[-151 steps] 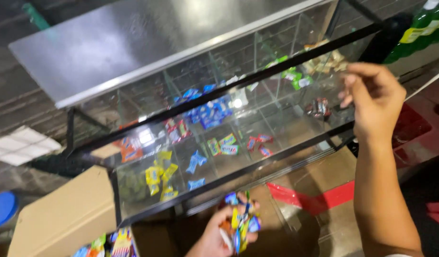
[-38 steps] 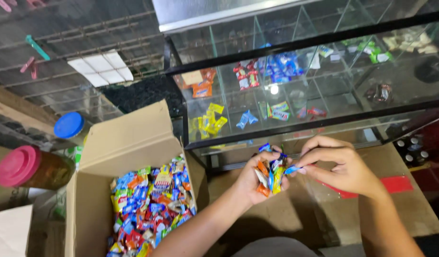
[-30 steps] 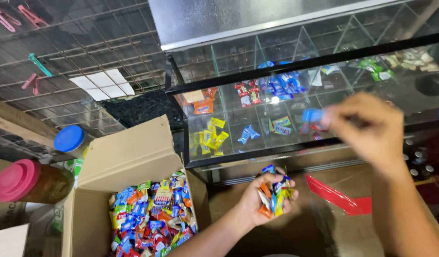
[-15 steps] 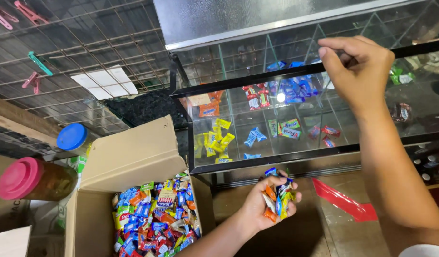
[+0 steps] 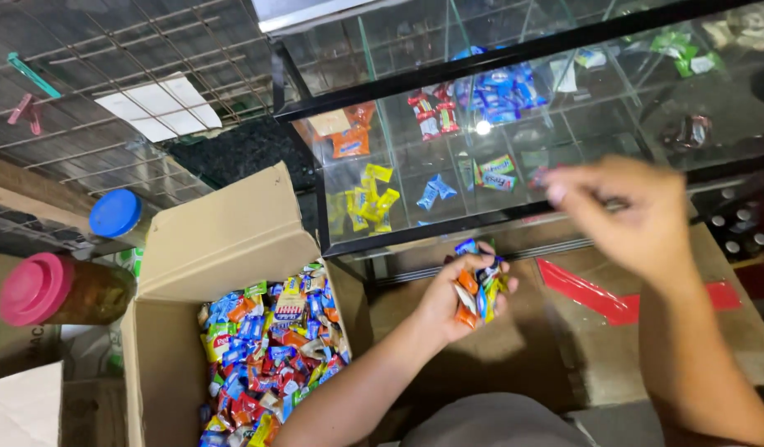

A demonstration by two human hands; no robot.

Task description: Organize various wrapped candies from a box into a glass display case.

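Below a glass display case (image 5: 514, 124) — cardboard box (image 5: 233, 248), candies (image 5: 270, 348).

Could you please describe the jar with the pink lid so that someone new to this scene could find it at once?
Start at the open cardboard box full of mixed wrapped candies on the left. Just left of it lies the jar with the pink lid, on its side, with dark contents. Its neighbour above has a blue lid instead.
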